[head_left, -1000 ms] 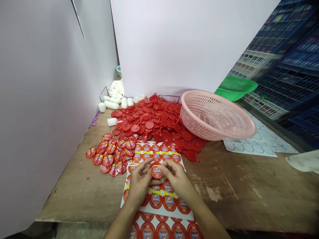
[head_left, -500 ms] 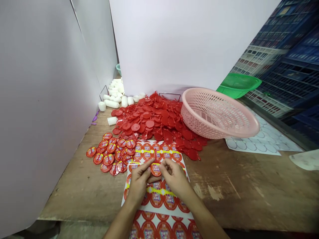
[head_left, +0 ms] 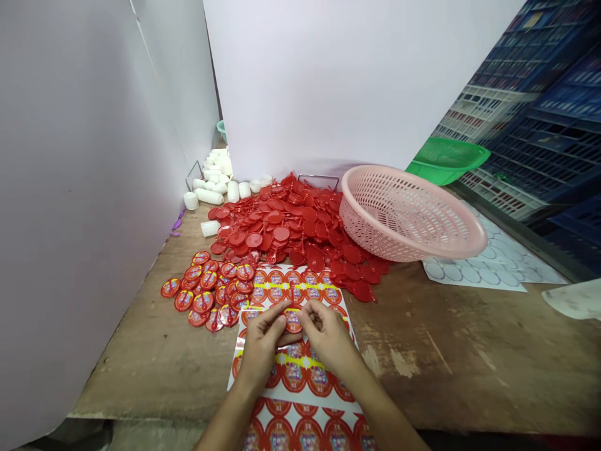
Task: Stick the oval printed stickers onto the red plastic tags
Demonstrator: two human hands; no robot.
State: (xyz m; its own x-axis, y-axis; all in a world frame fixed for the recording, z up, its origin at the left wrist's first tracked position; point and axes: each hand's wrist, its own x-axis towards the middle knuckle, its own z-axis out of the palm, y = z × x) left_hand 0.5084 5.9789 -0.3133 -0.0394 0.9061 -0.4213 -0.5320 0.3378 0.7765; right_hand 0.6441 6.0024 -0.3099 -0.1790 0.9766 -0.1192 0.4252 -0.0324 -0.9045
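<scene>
A round red plastic disc (head_left: 293, 320) with a thin stem pointing away from me bears a printed sticker on its face. My left hand (head_left: 265, 329) is closed on its left side, thumb and fingers at the edge. From the right, my right hand (head_left: 323, 326) pinches the disc's edge with fingers curled. Both hands are above sheets of round red and yellow stickers (head_left: 307, 380). Left of the sheets lies a pile of stickered discs (head_left: 203, 302). Behind them spreads a large heap of plain red discs (head_left: 282, 233) with stems.
A pink perforated basket (head_left: 413, 213) stands right of the heap, partly over a sheet with round outlines (head_left: 474, 274). White plastic tubes (head_left: 211, 185) lie at the back left. White panels (head_left: 319, 81) rise behind and left. Beyond are a green basin (head_left: 446, 160) and stacked crates (head_left: 554, 138).
The whole view has shifted very slightly. Both hands stay on the disc in nearly the same pose, with the right thumb a little further over its face.
</scene>
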